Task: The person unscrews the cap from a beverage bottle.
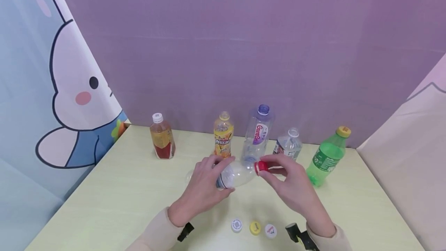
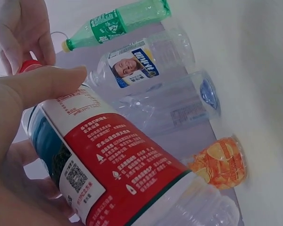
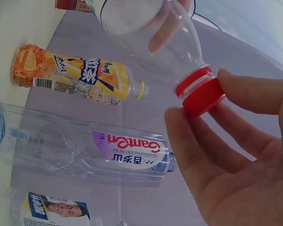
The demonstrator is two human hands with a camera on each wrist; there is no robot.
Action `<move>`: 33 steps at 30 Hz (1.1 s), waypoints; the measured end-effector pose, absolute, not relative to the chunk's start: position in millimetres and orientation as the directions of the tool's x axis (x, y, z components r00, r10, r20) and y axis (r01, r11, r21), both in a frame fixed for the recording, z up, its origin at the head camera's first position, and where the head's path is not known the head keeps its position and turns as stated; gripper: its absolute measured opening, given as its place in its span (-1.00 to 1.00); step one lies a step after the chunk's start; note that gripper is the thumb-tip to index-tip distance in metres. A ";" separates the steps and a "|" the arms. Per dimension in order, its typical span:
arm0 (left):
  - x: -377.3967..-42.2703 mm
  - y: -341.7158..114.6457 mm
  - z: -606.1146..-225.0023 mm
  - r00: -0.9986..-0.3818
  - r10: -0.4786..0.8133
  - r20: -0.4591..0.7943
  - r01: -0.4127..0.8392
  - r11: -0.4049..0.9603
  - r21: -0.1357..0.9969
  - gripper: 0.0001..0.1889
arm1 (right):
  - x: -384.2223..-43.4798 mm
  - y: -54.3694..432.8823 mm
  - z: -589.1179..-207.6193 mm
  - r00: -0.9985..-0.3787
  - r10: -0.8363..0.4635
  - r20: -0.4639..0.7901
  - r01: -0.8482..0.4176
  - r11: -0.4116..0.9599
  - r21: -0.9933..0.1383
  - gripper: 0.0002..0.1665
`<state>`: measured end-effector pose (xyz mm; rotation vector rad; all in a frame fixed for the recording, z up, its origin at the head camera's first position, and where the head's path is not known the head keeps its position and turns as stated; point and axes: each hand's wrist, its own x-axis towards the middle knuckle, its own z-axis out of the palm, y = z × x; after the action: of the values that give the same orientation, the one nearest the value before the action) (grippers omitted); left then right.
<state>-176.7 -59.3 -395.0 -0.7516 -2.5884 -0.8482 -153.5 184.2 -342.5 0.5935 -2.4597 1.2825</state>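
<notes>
My left hand [image 1: 205, 185] grips a clear plastic water bottle [image 1: 242, 174] round its body and holds it on its side above the table. Its neck points to the right. In the left wrist view, its red and white label [image 2: 125, 157] shows beneath the thumb. With thumb and fingertips, my right hand [image 1: 292, 183] pinches the red cap [image 3: 205, 98] at the bottle's mouth. A red ring [image 3: 194, 81] circles the neck, with a narrow clear band between it and the cap. Whether the cap's thread is engaged I cannot tell.
Behind the hands stand a capped amber-red bottle [image 1: 163, 140], an uncapped yellow-label bottle [image 1: 223, 136], an uncapped tall bluish bottle [image 1: 258, 134], a small clear bottle [image 1: 289, 144] and a yellow-capped green bottle [image 1: 326, 158]. Loose caps, white [image 1: 236, 226], yellow [image 1: 255, 227] and white [image 1: 270, 231], lie in front.
</notes>
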 end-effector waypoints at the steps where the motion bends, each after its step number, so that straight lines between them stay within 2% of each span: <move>1: -176.9 -59.5 -394.8 -0.810 0.381 0.445 0.571 0.685 0.453 -0.15 | -153.4 184.5 -342.4 -0.867 -0.223 0.446 -0.493 0.523 -0.695 -0.59; 5: -177.6 -59.9 -395.2 -0.804 0.380 0.459 0.579 0.679 0.452 -0.16 | -153.2 184.9 -342.1 -0.845 -0.251 0.472 -0.529 0.525 -0.667 -0.54; 12: -177.2 -58.9 -395.9 -0.801 0.386 0.458 0.584 0.675 0.451 -0.16 | -154.2 183.5 -343.3 -0.818 -0.213 0.534 -0.556 0.527 -0.642 -0.70; 24: -177.6 -60.3 -396.5 -0.804 0.377 0.461 0.578 0.677 0.455 -0.16 | -152.8 181.5 -342.5 -0.865 -0.214 0.454 -0.486 0.580 -0.653 -0.57; 28: -177.8 -60.7 -396.8 -0.804 0.375 0.462 0.578 0.676 0.456 -0.16 | -152.9 181.6 -342.7 -0.852 -0.239 0.466 -0.512 0.570 -0.643 -0.52; 33: -178.3 -61.1 -395.7 -0.811 0.369 0.454 0.569 0.677 0.466 -0.17 | -153.4 184.3 -342.6 -0.819 -0.223 0.529 -0.554 0.549 -0.626 -0.56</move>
<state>-178.3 -61.1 -395.7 -0.7426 -2.5695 -0.8721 -153.4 184.3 -342.6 0.6332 -2.3993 1.1675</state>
